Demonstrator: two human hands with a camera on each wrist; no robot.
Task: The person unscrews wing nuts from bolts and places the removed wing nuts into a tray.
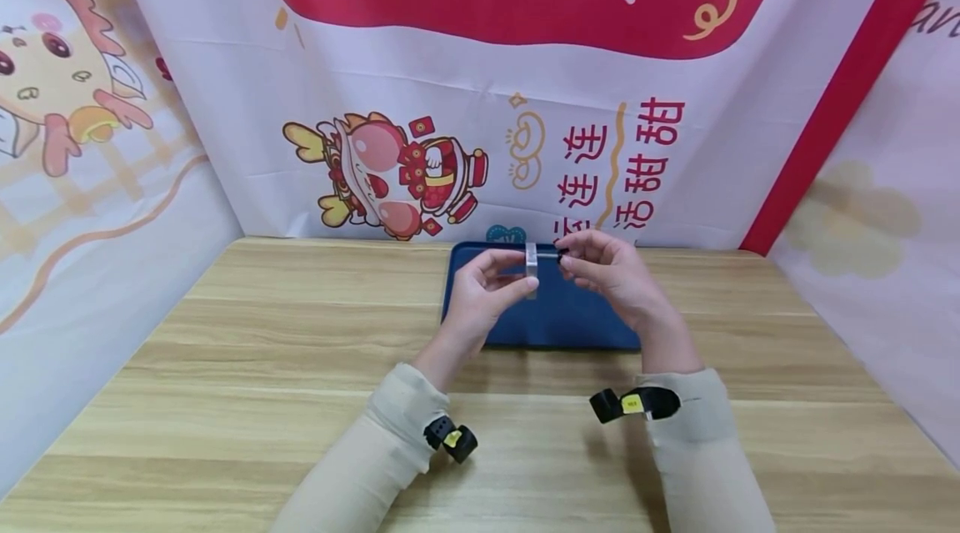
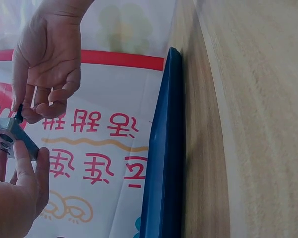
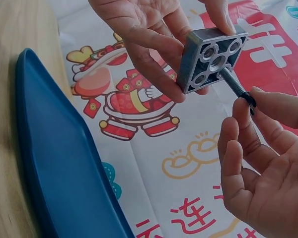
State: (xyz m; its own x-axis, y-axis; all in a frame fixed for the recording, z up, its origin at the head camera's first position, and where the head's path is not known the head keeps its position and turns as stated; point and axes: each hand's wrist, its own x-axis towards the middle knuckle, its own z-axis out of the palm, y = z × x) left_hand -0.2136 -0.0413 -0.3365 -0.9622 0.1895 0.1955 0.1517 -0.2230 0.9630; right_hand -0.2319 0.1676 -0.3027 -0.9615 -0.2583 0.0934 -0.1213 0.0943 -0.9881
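Observation:
My left hand holds a square metal block by its edges, up over the blue tray. The block has a round hole in its middle and smaller holes towards its corners. My right hand pinches the black head of a threaded bolt between thumb and fingertips. The bolt's far end meets the block at one corner hole, with most of the thread showing outside. In the left wrist view the block partly hides behind the left fingers, and the bolt's head shows under the right fingertips.
The blue tray lies on the wooden table near its back edge, beneath both hands. A printed cloth hangs behind the table, with more cloth at both sides. A black strap with a small camera sits on each wrist.

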